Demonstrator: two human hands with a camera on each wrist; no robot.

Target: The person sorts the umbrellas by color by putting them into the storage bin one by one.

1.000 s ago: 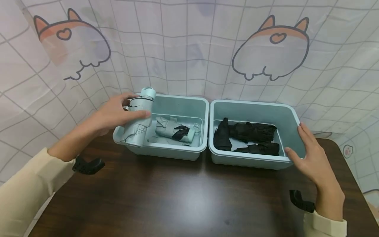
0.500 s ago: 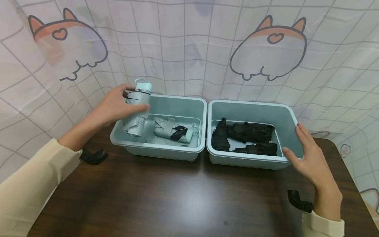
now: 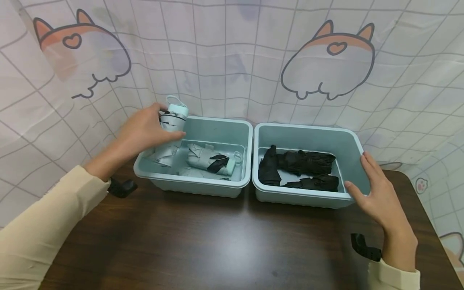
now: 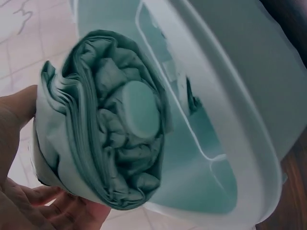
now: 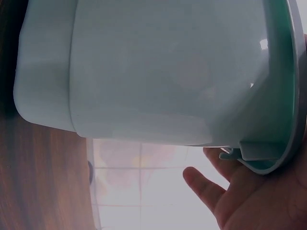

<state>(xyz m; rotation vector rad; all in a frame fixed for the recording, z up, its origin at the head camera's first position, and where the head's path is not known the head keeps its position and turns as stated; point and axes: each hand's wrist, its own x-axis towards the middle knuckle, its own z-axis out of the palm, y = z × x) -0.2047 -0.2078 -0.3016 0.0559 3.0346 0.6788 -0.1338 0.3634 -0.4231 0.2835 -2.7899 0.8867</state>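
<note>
My left hand (image 3: 143, 127) grips a folded pale-green umbrella (image 3: 172, 123), tilted over the left end of the left bin (image 3: 192, 184). Its mint cap and strap loop point up and away. The left wrist view shows the umbrella's (image 4: 96, 124) lower end, with bunched fabric around a round tip, above the bin. Another pale-green umbrella (image 3: 206, 159), with a black patch, lies inside that bin. My right hand (image 3: 382, 197) rests on the right end of the right bin (image 3: 301, 197); in the right wrist view its fingers (image 5: 204, 189) extend fairly straight by the rim.
Several black folded bundles (image 3: 308, 162) lie in the right bin. Both bins stand side by side on a dark wooden table (image 3: 217, 241). Behind them hangs a white gridded curtain (image 3: 232, 60) with cartoon animal prints.
My left hand first raised the umbrella slightly, then brought it lower into the left bin's left end, its lower end dropping behind the front rim. The right hand stays on its bin.
</note>
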